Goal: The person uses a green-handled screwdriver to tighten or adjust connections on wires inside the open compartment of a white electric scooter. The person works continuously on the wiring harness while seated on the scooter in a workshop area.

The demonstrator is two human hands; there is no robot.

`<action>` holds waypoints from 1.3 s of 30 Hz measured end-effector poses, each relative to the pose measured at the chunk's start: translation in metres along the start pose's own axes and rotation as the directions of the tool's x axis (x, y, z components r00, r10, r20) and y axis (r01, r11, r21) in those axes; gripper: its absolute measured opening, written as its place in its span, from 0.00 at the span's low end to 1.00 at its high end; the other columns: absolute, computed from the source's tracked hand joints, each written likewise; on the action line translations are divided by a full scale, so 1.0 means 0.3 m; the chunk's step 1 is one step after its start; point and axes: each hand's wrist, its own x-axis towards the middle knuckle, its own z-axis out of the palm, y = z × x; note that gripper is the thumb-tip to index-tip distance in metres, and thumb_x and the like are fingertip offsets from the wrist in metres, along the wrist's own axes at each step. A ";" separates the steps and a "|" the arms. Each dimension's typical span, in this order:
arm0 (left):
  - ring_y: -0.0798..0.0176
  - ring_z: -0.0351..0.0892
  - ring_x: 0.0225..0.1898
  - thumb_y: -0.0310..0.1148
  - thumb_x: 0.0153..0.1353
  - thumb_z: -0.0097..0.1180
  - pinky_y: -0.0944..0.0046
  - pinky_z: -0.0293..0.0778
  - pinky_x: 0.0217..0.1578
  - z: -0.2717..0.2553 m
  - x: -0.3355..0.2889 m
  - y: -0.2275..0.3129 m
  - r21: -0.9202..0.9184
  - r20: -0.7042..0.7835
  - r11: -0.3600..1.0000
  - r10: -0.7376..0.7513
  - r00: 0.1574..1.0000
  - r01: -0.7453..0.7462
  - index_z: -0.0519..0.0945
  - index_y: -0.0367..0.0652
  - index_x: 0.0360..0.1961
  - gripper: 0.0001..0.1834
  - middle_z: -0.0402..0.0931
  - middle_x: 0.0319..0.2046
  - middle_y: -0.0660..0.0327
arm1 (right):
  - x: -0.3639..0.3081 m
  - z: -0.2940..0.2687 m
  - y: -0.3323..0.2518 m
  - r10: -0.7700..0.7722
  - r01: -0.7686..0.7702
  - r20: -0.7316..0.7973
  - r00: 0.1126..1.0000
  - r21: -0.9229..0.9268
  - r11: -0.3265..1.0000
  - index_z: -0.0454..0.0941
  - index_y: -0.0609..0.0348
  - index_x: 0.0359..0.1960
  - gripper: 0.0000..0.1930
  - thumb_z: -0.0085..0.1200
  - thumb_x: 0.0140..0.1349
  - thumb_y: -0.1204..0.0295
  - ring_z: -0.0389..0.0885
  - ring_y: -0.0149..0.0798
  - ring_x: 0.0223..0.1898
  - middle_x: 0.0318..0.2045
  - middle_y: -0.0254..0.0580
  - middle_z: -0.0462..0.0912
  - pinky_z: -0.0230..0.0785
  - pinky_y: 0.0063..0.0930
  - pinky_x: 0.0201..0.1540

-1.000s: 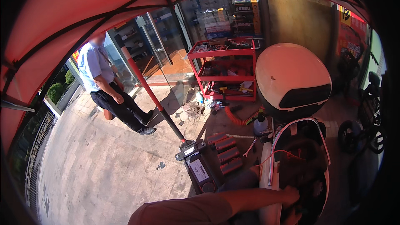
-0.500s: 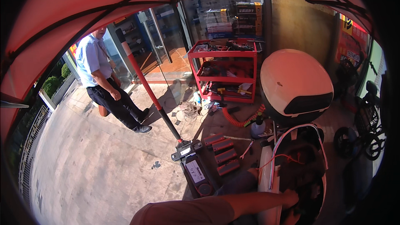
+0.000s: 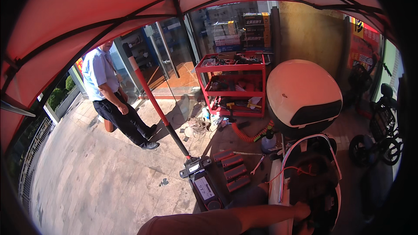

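Note:
My left arm reaches across from the lower edge into the dark open body of a white scooter [image 3: 282,191] with a chrome rail. My left hand [image 3: 301,211] is down inside that opening; its fingers are lost in shadow, so I cannot tell what they touch. Just below it, a dim patch that looks like my right hand [image 3: 307,228] shows at the bottom edge, its fingers hidden. An orange cable [image 3: 287,168] runs over the rim into the opening. A white and black top box [image 3: 305,93] stands at the scooter's far end.
A red floor jack [image 3: 204,187] with a long handle [image 3: 152,98] lies left of several red-black blocks [image 3: 233,169] and a wrench [image 3: 257,164]. Behind stands a red tool cart [image 3: 233,91], with a coiled orange hose [image 3: 248,137] before it. A person [image 3: 109,91] stands at the left.
The view has tilted slightly, so the background sits a little lower. My left hand stays inside the scooter body, with only a slight shift. The person at the left stands in the same place.

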 end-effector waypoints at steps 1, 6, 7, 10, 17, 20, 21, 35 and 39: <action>0.46 0.87 0.48 0.26 0.43 0.68 0.47 0.84 0.41 -0.003 0.000 0.000 -0.002 0.030 1.000 0.009 0.999 -0.009 0.90 0.42 0.37 0.15 0.87 0.42 0.49 | -0.008 0.003 -0.012 -0.017 0.017 -0.014 1.000 -0.021 1.000 0.81 0.72 0.47 0.13 0.62 0.62 0.78 0.80 0.46 0.45 0.45 0.49 0.84 0.74 0.40 0.55; 0.48 0.88 0.46 0.36 0.43 0.71 0.46 0.83 0.42 0.048 0.073 -0.037 -0.011 0.143 1.000 0.016 0.990 -0.014 0.90 0.44 0.36 0.16 0.88 0.40 0.51 | -0.048 -0.004 -0.152 -0.119 0.112 0.005 0.993 -0.383 0.917 0.80 0.72 0.50 0.14 0.58 0.65 0.78 0.82 0.44 0.44 0.44 0.50 0.83 0.78 0.37 0.50; 0.47 0.87 0.46 0.36 0.43 0.71 0.47 0.83 0.43 0.057 0.105 -0.057 0.034 0.141 0.989 0.137 0.980 -0.144 0.90 0.44 0.36 0.16 0.88 0.40 0.51 | -0.059 0.006 -0.181 -0.033 0.026 -0.023 0.999 -0.238 0.971 0.80 0.73 0.51 0.14 0.57 0.66 0.78 0.82 0.45 0.43 0.44 0.51 0.84 0.78 0.38 0.49; 0.47 0.87 0.46 0.38 0.44 0.71 0.51 0.83 0.46 0.091 0.182 -0.100 0.104 0.202 0.925 0.339 0.919 -0.365 0.90 0.44 0.36 0.16 0.88 0.40 0.50 | -0.087 0.038 -0.244 0.157 -0.156 -0.015 0.987 0.085 0.984 0.79 0.75 0.53 0.16 0.56 0.66 0.78 0.83 0.45 0.42 0.45 0.54 0.83 0.79 0.38 0.48; 0.47 0.88 0.44 0.33 0.43 0.69 0.49 0.84 0.45 0.108 0.135 -0.078 0.109 0.136 0.978 0.161 0.978 -0.177 0.90 0.41 0.34 0.14 0.88 0.38 0.49 | -0.101 0.038 -0.263 0.054 -0.047 0.042 0.998 -0.160 0.986 0.79 0.76 0.53 0.17 0.56 0.67 0.76 0.82 0.49 0.46 0.49 0.58 0.83 0.76 0.41 0.55; 0.46 0.88 0.45 0.30 0.42 0.68 0.48 0.85 0.43 0.091 0.081 -0.066 0.027 0.059 0.996 0.088 0.994 -0.090 0.89 0.39 0.33 0.13 0.87 0.38 0.48 | -0.093 0.031 -0.269 0.075 -0.054 0.081 0.994 -0.234 0.971 0.79 0.76 0.54 0.17 0.56 0.67 0.75 0.80 0.51 0.50 0.49 0.59 0.84 0.72 0.41 0.59; 0.46 0.88 0.45 0.29 0.41 0.68 0.47 0.85 0.42 0.082 0.071 -0.063 -0.002 0.039 0.997 0.076 0.996 -0.076 0.89 0.39 0.32 0.13 0.87 0.38 0.47 | -0.090 0.026 -0.274 0.100 -0.072 0.104 0.990 -0.249 0.966 0.79 0.76 0.54 0.18 0.56 0.67 0.74 0.80 0.52 0.52 0.49 0.59 0.84 0.71 0.41 0.61; 0.48 0.87 0.46 0.36 0.42 0.72 0.49 0.84 0.42 0.025 0.070 -0.043 -0.026 0.167 0.994 0.112 0.980 -0.109 0.90 0.44 0.35 0.16 0.88 0.41 0.51 | -0.065 0.011 -0.220 0.237 -0.220 0.180 0.955 -0.108 0.969 0.80 0.72 0.56 0.18 0.55 0.66 0.77 0.80 0.44 0.50 0.51 0.51 0.83 0.73 0.35 0.57; 0.48 0.87 0.46 0.37 0.43 0.72 0.49 0.84 0.42 0.021 0.078 -0.040 -0.009 0.192 0.994 0.106 0.976 -0.106 0.91 0.45 0.35 0.16 0.88 0.41 0.52 | -0.067 0.011 -0.212 0.256 -0.249 0.180 0.950 -0.056 0.967 0.80 0.72 0.55 0.17 0.55 0.66 0.77 0.80 0.43 0.50 0.50 0.50 0.83 0.73 0.34 0.57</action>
